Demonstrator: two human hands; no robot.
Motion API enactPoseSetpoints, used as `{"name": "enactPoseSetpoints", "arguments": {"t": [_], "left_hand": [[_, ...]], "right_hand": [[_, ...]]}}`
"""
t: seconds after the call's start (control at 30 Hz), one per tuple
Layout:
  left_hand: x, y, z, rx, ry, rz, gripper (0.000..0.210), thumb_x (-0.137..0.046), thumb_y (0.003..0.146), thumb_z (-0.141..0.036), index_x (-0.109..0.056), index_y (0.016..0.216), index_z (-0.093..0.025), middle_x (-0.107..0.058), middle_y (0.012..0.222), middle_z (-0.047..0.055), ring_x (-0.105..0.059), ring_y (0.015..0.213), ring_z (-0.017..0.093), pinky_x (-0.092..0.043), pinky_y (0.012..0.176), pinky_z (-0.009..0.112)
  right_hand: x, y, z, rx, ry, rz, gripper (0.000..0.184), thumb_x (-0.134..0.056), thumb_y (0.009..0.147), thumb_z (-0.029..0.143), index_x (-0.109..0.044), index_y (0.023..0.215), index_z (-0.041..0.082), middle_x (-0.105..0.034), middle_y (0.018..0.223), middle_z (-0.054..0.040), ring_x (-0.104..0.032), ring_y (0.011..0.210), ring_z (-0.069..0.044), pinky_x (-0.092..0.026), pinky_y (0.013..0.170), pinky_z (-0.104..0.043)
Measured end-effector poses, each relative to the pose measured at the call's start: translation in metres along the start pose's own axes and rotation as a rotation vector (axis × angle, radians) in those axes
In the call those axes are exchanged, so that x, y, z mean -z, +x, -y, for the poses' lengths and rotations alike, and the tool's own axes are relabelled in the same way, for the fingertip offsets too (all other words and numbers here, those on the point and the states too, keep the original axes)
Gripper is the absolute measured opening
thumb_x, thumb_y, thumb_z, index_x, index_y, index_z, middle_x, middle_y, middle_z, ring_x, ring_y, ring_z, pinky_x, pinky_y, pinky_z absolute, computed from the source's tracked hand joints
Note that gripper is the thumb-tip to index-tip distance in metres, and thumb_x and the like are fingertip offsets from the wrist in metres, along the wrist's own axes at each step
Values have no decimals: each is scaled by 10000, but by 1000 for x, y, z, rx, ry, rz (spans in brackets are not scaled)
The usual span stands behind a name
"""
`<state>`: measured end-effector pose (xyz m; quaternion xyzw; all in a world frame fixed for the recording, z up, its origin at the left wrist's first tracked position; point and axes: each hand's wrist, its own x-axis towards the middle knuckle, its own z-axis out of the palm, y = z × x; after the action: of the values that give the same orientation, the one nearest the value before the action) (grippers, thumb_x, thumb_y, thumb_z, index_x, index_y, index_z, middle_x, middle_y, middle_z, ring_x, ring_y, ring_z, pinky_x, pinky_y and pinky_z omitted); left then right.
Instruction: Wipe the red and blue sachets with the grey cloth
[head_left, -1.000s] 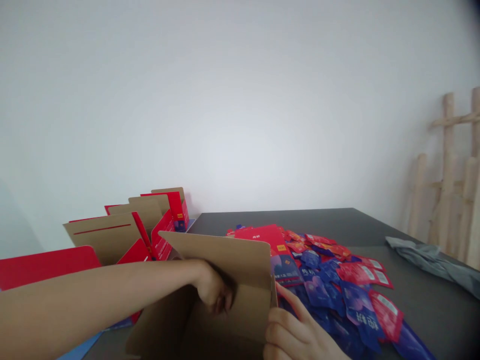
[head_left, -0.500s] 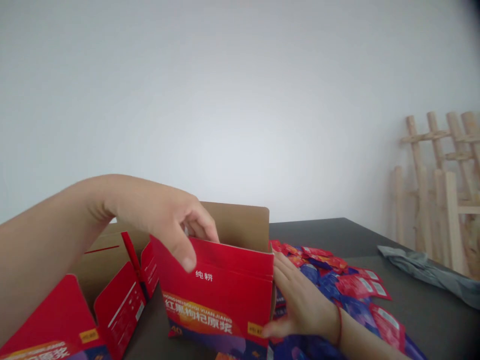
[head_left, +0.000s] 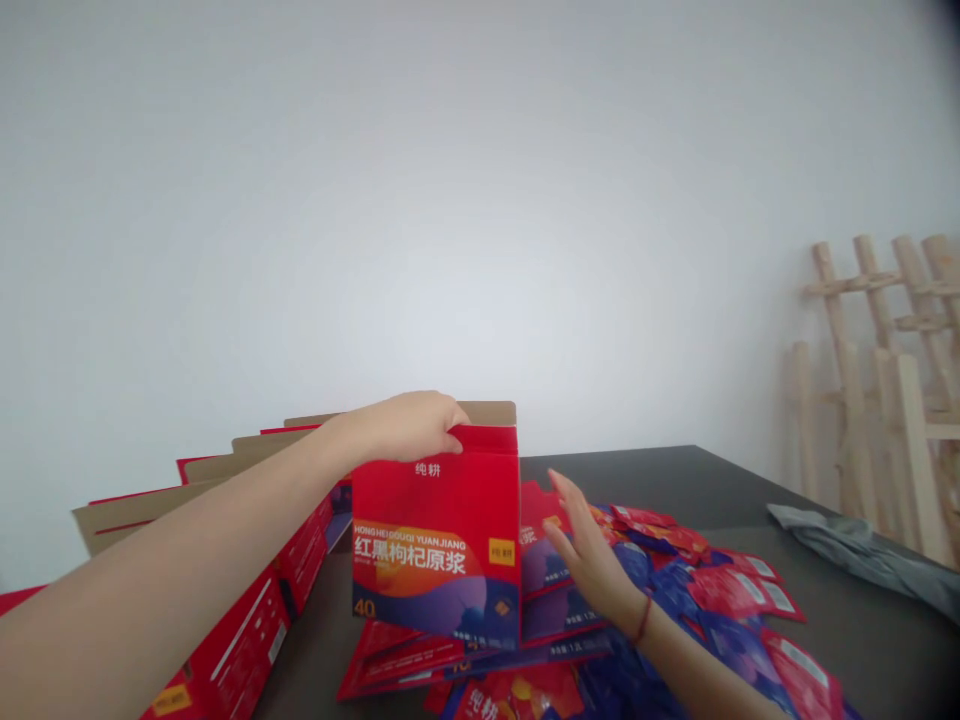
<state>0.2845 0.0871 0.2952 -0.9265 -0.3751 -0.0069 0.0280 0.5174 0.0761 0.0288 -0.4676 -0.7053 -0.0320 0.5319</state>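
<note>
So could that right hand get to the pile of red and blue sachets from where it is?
Probably yes. The right hand hangs open right over the pile of red and blue sachets, beside the upright red cardboard box, with nothing in between.

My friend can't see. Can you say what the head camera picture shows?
A left hand grips the top edge of an upright red box on a dark table. The open right hand hovers beside it, over a pile of red and blue packets. More open boxes stand to the left.
</note>
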Motion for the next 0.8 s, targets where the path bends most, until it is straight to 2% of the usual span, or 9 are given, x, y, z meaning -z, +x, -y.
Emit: {"name": "enactPoseSetpoints", "arguments": {"t": [0.07,0.17,0.23,0.3,0.43,0.53,0.63,0.8], "left_hand": [[-2,13,17,8,131,-70,202,-531,810,-180,-729,834,-206,-727,757,3,-644,671,162,-407,576,235],[-11,35,48,32,303,-168,197,-536,854,-191,-732,836,-200,-740,816,41,-665,768,210,-434,650,275],[-21,50,70,60,345,-211,205,-531,875,-185,-736,861,-188,-745,877,82,-672,868,259,-450,714,313],[-36,63,91,82,375,-239,223,-517,893,-170,-740,909,-186,-744,940,107,-668,945,289,-460,771,345],[-70,89,126,128,391,-245,262,-475,953,-155,-735,972,-180,-734,1010,128,-660,1001,290,-479,842,395],[-96,107,148,173,383,-218,198,-535,996,-271,-693,1048,-163,-706,1051,100,-655,999,250,-508,878,430],[-119,125,167,217,371,-195,249,-596,983,-366,-642,1121,-164,-659,1124,73,-646,999,223,-531,890,445],[-145,152,196,275,342,-187,256,-606,980,-341,-618,1172,-172,-628,1188,81,-636,1017,227,-543,879,438]], "right_hand": [[-9,-6,-11,-56,-144,158,630,-488,930,308,-298,1515,168,-353,1552,-165,-285,1450,-280,-265,1172,-513],[-17,-14,-16,-122,-312,419,672,-618,806,289,-457,1436,119,-395,1531,-189,-331,1426,-324,-274,1161,-516],[-19,-19,-13,-166,-371,536,651,-641,797,328,-511,1400,119,-433,1508,-194,-382,1396,-342,-274,1148,-544],[-20,-21,-8,-180,-390,600,633,-653,805,382,-543,1376,131,-484,1472,-188,-421,1368,-349,-267,1141,-567],[-22,-24,-1,-179,-391,614,614,-691,790,416,-583,1342,171,-536,1437,-161,-447,1350,-351,-265,1137,-574],[-25,-29,0,-194,-406,578,560,-678,811,385,-601,1327,182,-560,1415,-152,-486,1323,-343,-289,1131,-561],[-28,-35,-1,-185,-425,526,535,-680,818,392,-619,1311,192,-578,1398,-137,-507,1306,-338,-325,1120,-545],[-30,-42,-8,-133,-450,565,545,-672,803,411,-638,1295,177,-598,1368,-145,-556,1256,-353,-429,1056,-527]]}}
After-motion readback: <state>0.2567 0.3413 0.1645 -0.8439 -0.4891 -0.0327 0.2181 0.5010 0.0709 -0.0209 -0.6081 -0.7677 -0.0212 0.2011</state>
